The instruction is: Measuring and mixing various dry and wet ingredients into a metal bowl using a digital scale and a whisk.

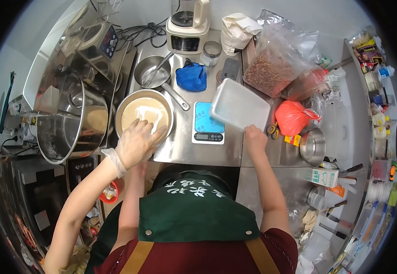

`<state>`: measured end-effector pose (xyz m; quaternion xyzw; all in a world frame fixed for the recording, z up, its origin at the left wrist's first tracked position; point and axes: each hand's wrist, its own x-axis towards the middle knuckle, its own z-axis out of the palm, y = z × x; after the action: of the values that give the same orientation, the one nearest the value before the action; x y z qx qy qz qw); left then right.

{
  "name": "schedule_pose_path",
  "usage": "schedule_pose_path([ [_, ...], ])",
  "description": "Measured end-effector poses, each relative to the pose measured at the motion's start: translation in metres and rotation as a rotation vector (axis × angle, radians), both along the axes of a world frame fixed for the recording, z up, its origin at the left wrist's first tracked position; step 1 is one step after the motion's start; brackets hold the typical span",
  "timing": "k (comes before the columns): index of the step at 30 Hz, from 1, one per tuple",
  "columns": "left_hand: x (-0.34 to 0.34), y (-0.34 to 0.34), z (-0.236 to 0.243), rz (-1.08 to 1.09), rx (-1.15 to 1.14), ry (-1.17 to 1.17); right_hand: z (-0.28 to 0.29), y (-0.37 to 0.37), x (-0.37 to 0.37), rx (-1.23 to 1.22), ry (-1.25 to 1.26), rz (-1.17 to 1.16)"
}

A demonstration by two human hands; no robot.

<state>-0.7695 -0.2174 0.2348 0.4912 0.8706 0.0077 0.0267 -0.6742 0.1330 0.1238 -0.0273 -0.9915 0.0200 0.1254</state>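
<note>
My right hand (255, 137) is closed on the near edge of a translucent white rectangular plastic container (240, 106). The container is tilted over the right side of a digital kitchen scale (208, 138) with a blue top. My left forearm reaches up to a large metal bowl (171, 119) at the left. Its hand (140, 168) is mostly hidden behind another person's gloved hand (136, 141), so its fingers do not show. That gloved hand, in a clear plastic glove, reaches over the beige batter (132, 109) in the bowl, which has a white streak on it.
A saucepan (164, 73) with a whisk and a blue cloth bundle (191, 77) lie beyond the bowl. A blender base (187, 39) stands at the back. To the right are a bag of reddish nuts (269, 71), a red plastic bag (293, 116), scissors (273, 131) and a steel bowl (313, 147).
</note>
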Motion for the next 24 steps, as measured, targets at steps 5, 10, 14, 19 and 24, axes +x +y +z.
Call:
schedule_pose_path([
  [5,0.033,-0.039,-0.087,0.427,0.499,-0.533,-0.013,-0.027,0.001,-0.001,-0.024,0.077],
  [10,0.064,0.046,-0.17,1.062,1.286,-1.603,-0.019,-0.047,-0.007,0.02,-0.027,0.124],
  [14,0.04,0.083,-0.164,1.058,1.24,-1.568,-0.02,-0.053,-0.011,0.033,-0.027,0.097],
  [19,0.028,0.103,-0.192,0.836,1.234,-1.562,-0.011,-0.054,-0.001,-0.061,0.102,0.018],
  [24,0.011,0.112,-0.21,0.767,1.372,-1.602,-0.04,-0.056,0.036,-0.395,-0.076,-0.097],
])
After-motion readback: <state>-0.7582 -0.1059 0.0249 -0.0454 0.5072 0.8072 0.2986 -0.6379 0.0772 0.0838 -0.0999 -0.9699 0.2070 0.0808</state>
